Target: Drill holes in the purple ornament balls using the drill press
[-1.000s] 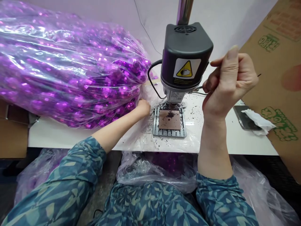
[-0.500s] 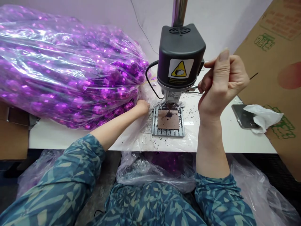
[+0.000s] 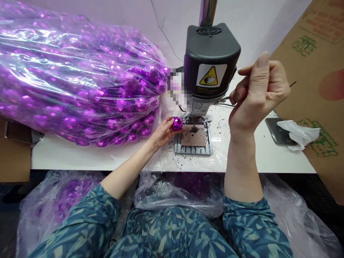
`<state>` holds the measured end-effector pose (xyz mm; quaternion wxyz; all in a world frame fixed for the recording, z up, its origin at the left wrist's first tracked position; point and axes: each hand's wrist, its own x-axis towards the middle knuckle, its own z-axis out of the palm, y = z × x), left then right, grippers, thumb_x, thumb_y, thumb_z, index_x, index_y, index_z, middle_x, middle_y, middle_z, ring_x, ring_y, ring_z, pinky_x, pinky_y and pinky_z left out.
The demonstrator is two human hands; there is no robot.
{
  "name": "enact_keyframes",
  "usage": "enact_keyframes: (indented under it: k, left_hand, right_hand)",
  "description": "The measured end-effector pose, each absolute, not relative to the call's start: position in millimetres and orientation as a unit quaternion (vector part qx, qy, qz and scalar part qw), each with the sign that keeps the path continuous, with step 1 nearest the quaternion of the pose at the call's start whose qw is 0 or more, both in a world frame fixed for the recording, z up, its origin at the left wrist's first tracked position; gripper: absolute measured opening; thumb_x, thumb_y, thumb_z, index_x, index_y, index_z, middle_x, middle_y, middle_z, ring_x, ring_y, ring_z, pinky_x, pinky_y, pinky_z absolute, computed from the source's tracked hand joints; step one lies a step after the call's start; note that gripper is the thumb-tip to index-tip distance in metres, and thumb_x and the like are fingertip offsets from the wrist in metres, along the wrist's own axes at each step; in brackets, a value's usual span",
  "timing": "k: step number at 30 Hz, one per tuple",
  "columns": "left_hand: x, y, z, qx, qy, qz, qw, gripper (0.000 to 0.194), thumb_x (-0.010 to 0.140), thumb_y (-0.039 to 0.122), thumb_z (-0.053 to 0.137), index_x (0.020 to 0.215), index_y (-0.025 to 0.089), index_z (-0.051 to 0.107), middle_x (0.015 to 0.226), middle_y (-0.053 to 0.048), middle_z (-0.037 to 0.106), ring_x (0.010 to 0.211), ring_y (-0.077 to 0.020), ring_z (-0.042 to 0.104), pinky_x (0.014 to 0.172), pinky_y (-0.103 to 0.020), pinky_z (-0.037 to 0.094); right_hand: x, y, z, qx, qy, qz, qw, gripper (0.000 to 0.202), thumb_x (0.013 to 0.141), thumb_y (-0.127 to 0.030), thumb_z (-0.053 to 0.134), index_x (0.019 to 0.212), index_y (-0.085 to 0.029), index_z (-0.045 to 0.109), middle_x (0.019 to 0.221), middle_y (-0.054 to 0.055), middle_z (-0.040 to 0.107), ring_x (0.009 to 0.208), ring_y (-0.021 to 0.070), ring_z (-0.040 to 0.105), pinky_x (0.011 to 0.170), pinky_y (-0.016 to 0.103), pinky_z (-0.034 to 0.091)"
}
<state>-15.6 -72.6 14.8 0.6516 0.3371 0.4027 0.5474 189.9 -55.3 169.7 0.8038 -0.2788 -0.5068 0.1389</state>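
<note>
My left hand [image 3: 164,132] pinches a shiny purple faceted ball [image 3: 177,123] in its fingertips, by the left edge of a brown square board [image 3: 193,140]. The board lies on the slotted metal base [image 3: 209,150] of a small drill press, with a hole and dark shavings near its middle. Above it hangs the black motor head [image 3: 212,46] with a yellow warning label. To the right, my right hand [image 3: 259,93] is closed around the press's thin lever [image 3: 224,99], whose dark tip sticks out past the wrist. The drill bit cannot be made out.
A big clear bag [image 3: 80,82] of purple balls fills the left of the white table [image 3: 279,161]. At right lie a phone [image 3: 278,132] and crumpled tissue [image 3: 301,132], beside a cardboard box [image 3: 325,104]. More plastic bags [image 3: 185,193] hang below the front edge.
My left hand has come away from the mouth of the bag towards the base, and a purple ball now shows in its fingers. The right hand stays at the lever.
</note>
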Motion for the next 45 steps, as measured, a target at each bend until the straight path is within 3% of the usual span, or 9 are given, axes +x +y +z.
enact_keyframes:
  k: [6, 11, 18, 21, 27, 30, 33, 38, 45]
  left_hand:
    - [-5.1, -77.8, 8.7, 0.32, 0.427, 0.469, 0.704, 0.04, 0.098, 0.055, 0.065, 0.11, 0.017, 0.07, 0.108, -0.015, 0.078, 0.09, -0.0244, 0.078, 0.077, -0.038, 0.068]
    - [-1.9, -80.9, 6.9, 0.294, 0.411, 0.494, 0.708, 0.028, 0.102, 0.045, 0.059, 0.11, 0.02, 0.069, 0.114, -0.012, 0.077, 0.105, -0.0257, 0.077, 0.086, -0.04, 0.067]
    - [0.6, -95.7, 7.8, 0.314, 0.373, 0.467, 0.738, 0.035, 0.085, 0.047, 0.083, 0.103, 0.02, 0.069, 0.087, -0.005, 0.076, 0.062, -0.011, 0.064, 0.055, -0.021, 0.052]
    - [1.4, -96.7, 12.2, 0.257, 0.366, 0.441, 0.778, 0.038, 0.099, 0.054, 0.063, 0.104, 0.017, 0.068, 0.088, -0.009, 0.076, 0.063, -0.012, 0.064, 0.057, -0.022, 0.053]
    - [2.9, -93.8, 20.5, 0.146, 0.357, 0.468, 0.795, 0.031, 0.111, 0.034, 0.041, 0.113, 0.015, 0.065, 0.093, -0.01, 0.076, 0.07, -0.015, 0.07, 0.058, -0.022, 0.055]
    - [3.7, -94.4, 19.8, 0.146, 0.357, 0.474, 0.792, 0.028, 0.11, 0.033, 0.045, 0.11, 0.015, 0.066, 0.095, -0.01, 0.077, 0.078, -0.0164, 0.073, 0.06, -0.022, 0.056]
    - [4.5, -96.3, 14.0, 0.205, 0.367, 0.493, 0.762, 0.016, 0.101, 0.03, 0.065, 0.108, 0.016, 0.066, 0.097, -0.006, 0.076, 0.077, -0.0133, 0.072, 0.063, -0.021, 0.057]
    - [8.6, -96.2, -2.8, 0.393, 0.434, 0.499, 0.639, 0.059, 0.074, 0.035, 0.094, 0.119, 0.015, 0.063, 0.096, -0.005, 0.075, 0.062, -0.0099, 0.065, 0.054, -0.021, 0.051]
    - [18.3, -86.0, -13.8, 0.49, 0.472, 0.473, 0.56, 0.068, 0.074, 0.041, 0.092, 0.13, 0.014, 0.065, 0.11, -0.011, 0.075, 0.07, -0.0137, 0.067, 0.06, -0.027, 0.054]
  right_hand:
    - [189.2, -52.8, 170.8, -0.268, -0.501, 0.138, 0.811, 0.057, 0.082, -0.075, 0.057, 0.066, -0.02, 0.055, 0.045, -0.009, 0.028, 0.034, 0.0016, 0.026, 0.036, 0.024, 0.019]
    - [189.1, -53.6, 170.8, -0.275, -0.509, 0.129, 0.805, 0.057, 0.083, -0.076, 0.055, 0.066, -0.021, 0.052, 0.048, -0.008, 0.033, 0.035, 0.0021, 0.027, 0.035, 0.026, 0.021]
    - [188.8, -56.0, 169.4, -0.266, -0.515, 0.12, 0.806, 0.049, 0.089, -0.064, 0.055, 0.068, -0.02, 0.054, 0.047, -0.009, 0.028, 0.035, 0.0014, 0.028, 0.036, 0.023, 0.023]
    - [189.4, -55.9, 168.1, -0.265, -0.516, 0.122, 0.806, 0.045, 0.091, -0.059, 0.056, 0.069, -0.019, 0.055, 0.048, -0.009, 0.03, 0.036, 0.0, 0.031, 0.037, 0.019, 0.023]
    - [190.7, -54.2, 167.2, -0.239, -0.504, 0.153, 0.816, 0.046, 0.088, -0.06, 0.062, 0.067, -0.019, 0.057, 0.047, -0.01, 0.032, 0.035, 0.0002, 0.031, 0.036, 0.021, 0.021]
    - [190.7, -55.0, 167.4, -0.243, -0.503, 0.159, 0.814, 0.046, 0.087, -0.061, 0.063, 0.067, -0.02, 0.057, 0.047, -0.01, 0.032, 0.035, 0.0, 0.031, 0.036, 0.021, 0.022]
    - [190.8, -56.1, 167.0, -0.246, -0.506, 0.158, 0.812, 0.047, 0.087, -0.061, 0.061, 0.068, -0.019, 0.057, 0.048, -0.01, 0.034, 0.036, -0.0007, 0.032, 0.036, 0.021, 0.023]
    - [191.1, -56.3, 166.0, -0.253, -0.517, 0.15, 0.804, 0.048, 0.09, -0.062, 0.058, 0.069, -0.019, 0.054, 0.049, -0.01, 0.029, 0.036, -0.0011, 0.029, 0.037, 0.02, 0.023]
    - [188.7, -58.4, 167.5, -0.256, -0.499, 0.153, 0.813, 0.051, 0.083, -0.068, 0.06, 0.067, -0.019, 0.055, 0.048, -0.009, 0.032, 0.035, 0.0009, 0.028, 0.035, 0.024, 0.022]
